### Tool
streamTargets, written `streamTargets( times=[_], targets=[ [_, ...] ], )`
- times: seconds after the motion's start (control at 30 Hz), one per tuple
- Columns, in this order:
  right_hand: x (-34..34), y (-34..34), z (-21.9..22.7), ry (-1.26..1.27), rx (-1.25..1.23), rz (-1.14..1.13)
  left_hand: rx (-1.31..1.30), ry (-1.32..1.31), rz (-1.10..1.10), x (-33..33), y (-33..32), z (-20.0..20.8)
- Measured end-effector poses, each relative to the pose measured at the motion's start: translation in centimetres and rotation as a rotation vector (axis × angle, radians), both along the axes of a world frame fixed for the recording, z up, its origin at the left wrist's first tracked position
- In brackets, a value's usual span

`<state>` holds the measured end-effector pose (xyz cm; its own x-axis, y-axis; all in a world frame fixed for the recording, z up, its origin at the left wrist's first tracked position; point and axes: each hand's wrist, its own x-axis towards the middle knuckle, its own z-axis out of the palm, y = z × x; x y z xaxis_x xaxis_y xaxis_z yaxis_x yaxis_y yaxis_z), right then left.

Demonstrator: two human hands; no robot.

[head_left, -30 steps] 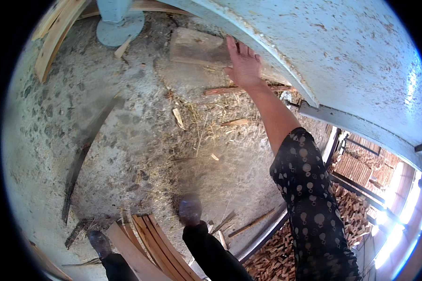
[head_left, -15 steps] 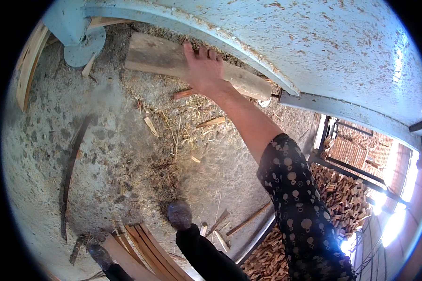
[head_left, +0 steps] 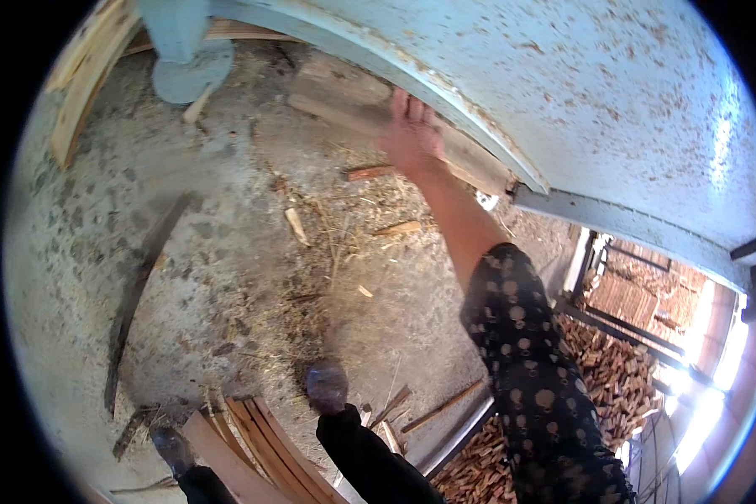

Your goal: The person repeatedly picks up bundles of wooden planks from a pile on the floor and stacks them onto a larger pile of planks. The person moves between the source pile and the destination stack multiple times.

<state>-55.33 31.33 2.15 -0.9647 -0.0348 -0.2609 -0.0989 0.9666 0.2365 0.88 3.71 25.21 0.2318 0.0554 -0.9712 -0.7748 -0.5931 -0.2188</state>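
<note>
A thick, pale wooden board [head_left: 338,91] lies on the ground along the lower edge of a light-blue machine housing [head_left: 563,92]. My right hand [head_left: 413,139] rests on the board, fingers bent over its far side close to the housing's rim; motion blurs them somewhat. The housing's edge hides part of the board's far side. My right arm, in a dark patterned sleeve, reaches up from the lower right. My left hand is out of the picture. Just below the board lies a short reddish strip of wood [head_left: 370,172].
Wood scraps and a long dark strip [head_left: 147,290] lie on the dusty floor. A round blue machine foot [head_left: 189,80] stands at upper left, beside pale planks [head_left: 88,88]. More planks [head_left: 269,449] lie near my shoes [head_left: 327,386]. At right is a large heap of wood pieces [head_left: 609,374].
My right hand and the board have shifted a little to the right, nearer the housing's edge, which covers more of the board. The whole view has also shifted slightly.
</note>
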Motion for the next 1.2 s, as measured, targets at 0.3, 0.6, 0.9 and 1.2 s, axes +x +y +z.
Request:
streamTargets(
  times=[0.3, 0.6, 0.9, 1.2],
  targets=[
    [26.4, -11.0, 13.1, -0.988, -0.703, 0.199, -0.143, 0.053, 0.109, -0.5, -3.9, 4.2],
    [49.6, -19.0, 25.9, -1.412, -1.309, -0.634, 0.034, 0.416, 0.267, 5.3, -7.0, 7.8],
    [59.6, -29.0, 34.5, -1.236, -1.312, -1.195, 0.006, 0.315, 0.249, 11.5, -16.0, 13.0],
    [66.1, -36.2, 38.6, -1.177, -1.14, -1.012, -0.097, 0.487, 0.201, 21.1, -20.1, 14.9]
  ],
)
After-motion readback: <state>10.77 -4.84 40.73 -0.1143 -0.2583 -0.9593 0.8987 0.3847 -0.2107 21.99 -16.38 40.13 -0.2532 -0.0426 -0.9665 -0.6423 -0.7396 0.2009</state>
